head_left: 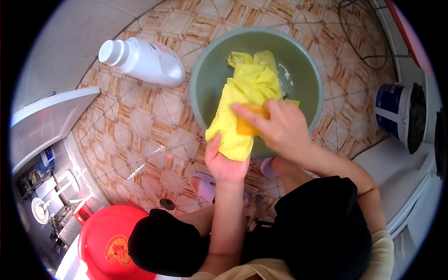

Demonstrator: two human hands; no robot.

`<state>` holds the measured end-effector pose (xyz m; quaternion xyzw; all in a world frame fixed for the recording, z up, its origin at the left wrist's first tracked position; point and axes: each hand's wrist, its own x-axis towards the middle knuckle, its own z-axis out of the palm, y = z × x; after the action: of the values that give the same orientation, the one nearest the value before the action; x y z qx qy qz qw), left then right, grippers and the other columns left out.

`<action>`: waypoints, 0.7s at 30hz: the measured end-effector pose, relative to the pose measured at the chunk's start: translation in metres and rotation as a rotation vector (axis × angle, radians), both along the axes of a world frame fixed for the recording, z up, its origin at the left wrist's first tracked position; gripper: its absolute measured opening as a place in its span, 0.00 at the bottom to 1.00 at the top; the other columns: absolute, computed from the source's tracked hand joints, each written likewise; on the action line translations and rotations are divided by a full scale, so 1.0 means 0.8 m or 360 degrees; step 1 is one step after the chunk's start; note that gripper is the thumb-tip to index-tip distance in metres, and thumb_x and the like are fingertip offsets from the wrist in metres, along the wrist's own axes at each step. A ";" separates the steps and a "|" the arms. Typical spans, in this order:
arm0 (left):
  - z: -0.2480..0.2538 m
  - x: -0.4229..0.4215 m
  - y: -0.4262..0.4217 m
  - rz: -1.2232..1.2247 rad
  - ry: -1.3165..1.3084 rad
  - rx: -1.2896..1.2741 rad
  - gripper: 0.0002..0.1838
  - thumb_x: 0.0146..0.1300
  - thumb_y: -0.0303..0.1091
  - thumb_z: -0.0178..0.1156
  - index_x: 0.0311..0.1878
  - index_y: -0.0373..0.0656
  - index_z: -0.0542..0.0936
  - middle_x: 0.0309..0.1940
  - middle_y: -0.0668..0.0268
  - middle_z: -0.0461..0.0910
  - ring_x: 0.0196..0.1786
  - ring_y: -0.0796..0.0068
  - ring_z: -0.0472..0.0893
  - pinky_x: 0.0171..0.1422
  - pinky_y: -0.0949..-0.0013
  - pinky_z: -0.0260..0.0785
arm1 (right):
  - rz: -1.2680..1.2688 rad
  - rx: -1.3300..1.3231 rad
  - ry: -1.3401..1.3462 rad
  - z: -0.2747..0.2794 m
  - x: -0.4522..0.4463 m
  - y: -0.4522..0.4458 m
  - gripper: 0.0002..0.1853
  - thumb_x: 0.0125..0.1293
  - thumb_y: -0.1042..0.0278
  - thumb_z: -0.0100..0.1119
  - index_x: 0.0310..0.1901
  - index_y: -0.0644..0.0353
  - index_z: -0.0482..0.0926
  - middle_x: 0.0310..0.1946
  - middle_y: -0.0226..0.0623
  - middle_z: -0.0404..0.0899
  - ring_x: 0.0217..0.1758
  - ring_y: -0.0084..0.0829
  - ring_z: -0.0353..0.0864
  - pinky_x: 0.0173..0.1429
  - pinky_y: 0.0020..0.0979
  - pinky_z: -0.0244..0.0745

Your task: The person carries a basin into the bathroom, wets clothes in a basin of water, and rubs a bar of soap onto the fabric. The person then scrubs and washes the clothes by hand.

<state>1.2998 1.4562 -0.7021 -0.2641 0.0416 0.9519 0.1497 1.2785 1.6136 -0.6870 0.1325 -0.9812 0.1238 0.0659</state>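
Observation:
A wet-looking yellow cloth (254, 86) is draped from the green basin (198, 100) over its near rim. Beneath the cloth's near end lies my left hand (227, 163), palm up, its thumb against the cloth's left edge and its other fingers hidden under the fabric. My right hand (288, 128) grips an orange block (245, 127), which looks like a bar of soap, and presses it on the cloth above my left palm. The index finger of that hand stretches along the block's top. Part of the block is covered by the fingers.
A white plastic bottle (147, 63) lies on the tiled floor left of the basin. At the lower left is a red lid or basin (105, 233). A blue-and-white bucket (391, 109) stands at right. Purple slippers (203, 186) are below the basin.

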 end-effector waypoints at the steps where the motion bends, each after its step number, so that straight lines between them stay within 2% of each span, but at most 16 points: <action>1: 0.000 0.000 0.000 -0.0002 0.0002 -0.0001 0.28 0.63 0.33 0.49 0.66 0.35 0.60 0.65 0.55 0.64 0.67 0.59 0.64 0.72 0.55 0.53 | 0.0184 -0.0064 0.0081 -0.004 0.007 -0.003 0.29 0.56 0.68 0.51 0.62 0.34 0.69 0.25 0.32 0.64 0.23 0.30 0.68 0.27 0.31 0.62; 2: -0.001 -0.001 -0.001 -0.0008 0.0009 0.0006 0.28 0.65 0.34 0.49 0.66 0.34 0.59 0.65 0.55 0.63 0.67 0.58 0.63 0.72 0.55 0.53 | 0.0365 -0.0125 0.0162 -0.007 0.011 -0.005 0.29 0.56 0.68 0.50 0.62 0.35 0.69 0.25 0.33 0.64 0.24 0.31 0.68 0.27 0.32 0.63; 4: -0.001 -0.002 -0.001 -0.0014 0.0010 0.0020 0.28 0.66 0.36 0.48 0.67 0.34 0.58 0.66 0.55 0.62 0.68 0.58 0.63 0.72 0.55 0.53 | 0.0249 -0.0041 0.0085 -0.004 -0.009 0.010 0.30 0.55 0.70 0.52 0.62 0.35 0.69 0.26 0.33 0.64 0.25 0.32 0.70 0.28 0.32 0.65; 6: 0.003 -0.006 -0.001 -0.0091 0.0170 0.0002 0.29 0.69 0.40 0.46 0.68 0.34 0.56 0.67 0.54 0.61 0.68 0.56 0.62 0.72 0.54 0.53 | -0.0267 -0.0060 0.0040 0.000 -0.034 0.028 0.33 0.52 0.71 0.55 0.62 0.34 0.68 0.27 0.33 0.65 0.26 0.33 0.71 0.29 0.33 0.67; 7: 0.003 -0.004 0.000 -0.0087 0.0166 0.0002 0.29 0.69 0.40 0.46 0.68 0.34 0.56 0.67 0.54 0.61 0.68 0.56 0.62 0.72 0.54 0.53 | -0.0318 -0.0129 0.0055 0.006 -0.037 0.030 0.34 0.50 0.70 0.58 0.62 0.34 0.69 0.27 0.34 0.66 0.27 0.33 0.72 0.30 0.33 0.69; 10: 0.003 -0.004 0.003 -0.0171 0.0231 -0.0019 0.30 0.70 0.44 0.44 0.68 0.34 0.56 0.67 0.54 0.60 0.69 0.56 0.61 0.71 0.54 0.54 | -0.0157 -0.0296 0.0024 0.019 -0.025 0.009 0.33 0.50 0.70 0.59 0.61 0.36 0.70 0.27 0.36 0.66 0.26 0.34 0.72 0.30 0.33 0.70; 14: 0.008 -0.005 0.014 -0.0203 0.0237 -0.0059 0.30 0.71 0.46 0.41 0.68 0.34 0.55 0.67 0.55 0.60 0.68 0.58 0.62 0.71 0.57 0.53 | -0.0206 -0.0259 -0.0081 0.008 -0.017 -0.008 0.31 0.51 0.70 0.57 0.60 0.37 0.72 0.27 0.35 0.66 0.25 0.33 0.72 0.29 0.32 0.70; 17: 0.009 -0.005 0.015 -0.0259 0.0241 -0.0196 0.30 0.72 0.48 0.39 0.68 0.35 0.56 0.66 0.57 0.61 0.68 0.61 0.62 0.71 0.58 0.53 | 0.0072 -0.0172 -0.0029 0.007 -0.010 -0.011 0.29 0.55 0.69 0.54 0.61 0.38 0.71 0.27 0.35 0.66 0.25 0.33 0.73 0.28 0.32 0.69; 18: 0.009 -0.004 0.014 -0.0291 0.0218 -0.0274 0.30 0.72 0.48 0.38 0.68 0.35 0.56 0.66 0.58 0.62 0.68 0.62 0.63 0.71 0.59 0.53 | 0.0068 -0.0173 -0.0029 0.006 -0.016 -0.004 0.29 0.55 0.69 0.54 0.61 0.38 0.71 0.27 0.35 0.66 0.25 0.33 0.73 0.28 0.32 0.69; 20: 0.009 -0.001 0.018 -0.0293 0.0202 -0.0227 0.30 0.71 0.49 0.39 0.68 0.36 0.56 0.67 0.58 0.61 0.68 0.61 0.62 0.72 0.58 0.51 | -0.0213 -0.0037 -0.0124 0.004 -0.031 0.009 0.30 0.55 0.69 0.53 0.62 0.39 0.69 0.28 0.35 0.67 0.26 0.33 0.73 0.29 0.32 0.70; 21: 0.010 -0.001 0.020 -0.0291 0.0186 -0.0180 0.31 0.71 0.50 0.40 0.68 0.38 0.57 0.67 0.58 0.61 0.69 0.61 0.60 0.73 0.56 0.49 | -0.0167 -0.0040 -0.0090 0.014 -0.028 0.007 0.30 0.54 0.68 0.54 0.62 0.40 0.69 0.28 0.36 0.67 0.26 0.33 0.73 0.30 0.33 0.70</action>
<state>1.2989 1.4722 -0.6943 -0.2114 0.1279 0.9441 0.2182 1.2562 1.6190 -0.6757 0.0765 -0.9866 0.1362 0.0461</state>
